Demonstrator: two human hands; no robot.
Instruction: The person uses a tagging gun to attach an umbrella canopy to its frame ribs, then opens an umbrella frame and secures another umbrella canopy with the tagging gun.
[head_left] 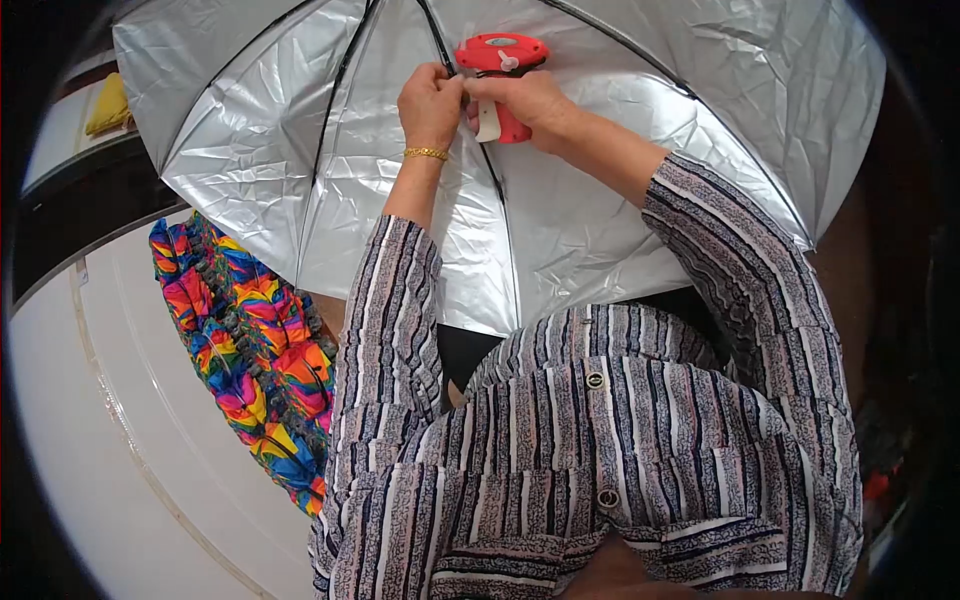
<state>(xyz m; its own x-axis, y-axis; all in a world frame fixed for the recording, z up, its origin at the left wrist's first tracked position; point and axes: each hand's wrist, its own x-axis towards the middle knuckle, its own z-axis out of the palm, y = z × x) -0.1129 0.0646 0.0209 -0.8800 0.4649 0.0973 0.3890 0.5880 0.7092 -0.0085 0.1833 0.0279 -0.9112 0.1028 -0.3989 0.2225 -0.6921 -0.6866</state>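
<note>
In the head view, we're looking down into the silvery underside of an open umbrella (240, 130), with the work right up on a dark rib (438, 38). The left hand (430, 108), gold bracelet (426, 153) at the wrist, has its fingers together at that rib, tips bunched; whether they clamp fabric, thread or the rib itself, I cannot tell. Right beside it, the right hand (535, 103) is closed around a red tool (503, 50) with a white lever (488, 122), its thumb reaching over to the left fingertips. So the umbrella lies spread under both hands, the tool against its inner face.

The step in hand looks like close fingertip work at the rib. From this position, the next move calls for a steady left hold and careful control of the tool, keeping the thin lining from snagging. Off to the left, rainbow-coloured fabric bundles (240, 385) rest beside the umbrella, a yellow item (108, 105) farther up.
</note>
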